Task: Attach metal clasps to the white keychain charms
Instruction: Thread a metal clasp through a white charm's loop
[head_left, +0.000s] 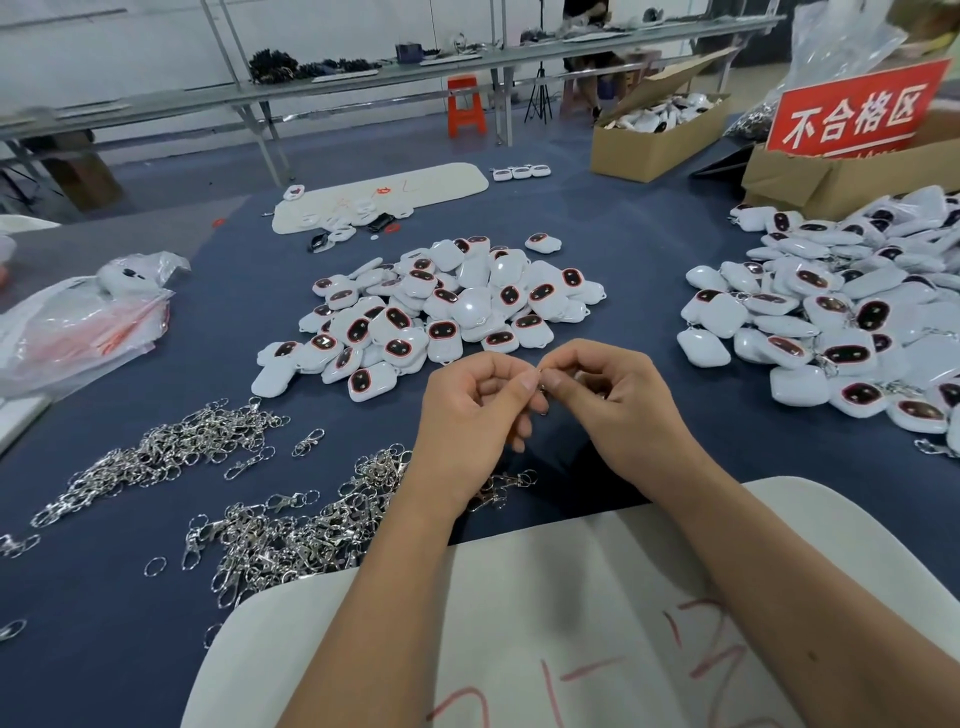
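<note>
We pinched one small silver metal clasp between our left hand and right hand, lifted clear for working its ring, while the heaped white rounded plastic keychain charms waited just beyond.

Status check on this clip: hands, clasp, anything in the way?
Left hand and right hand both pinching one small metal clasp. No charm picked up yet. Nothing in the way.

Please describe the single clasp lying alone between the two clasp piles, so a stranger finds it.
Start at the far clasp pile on the blue table. Just right of it lies one clasp, apart from both piles, touching nothing.
</note>
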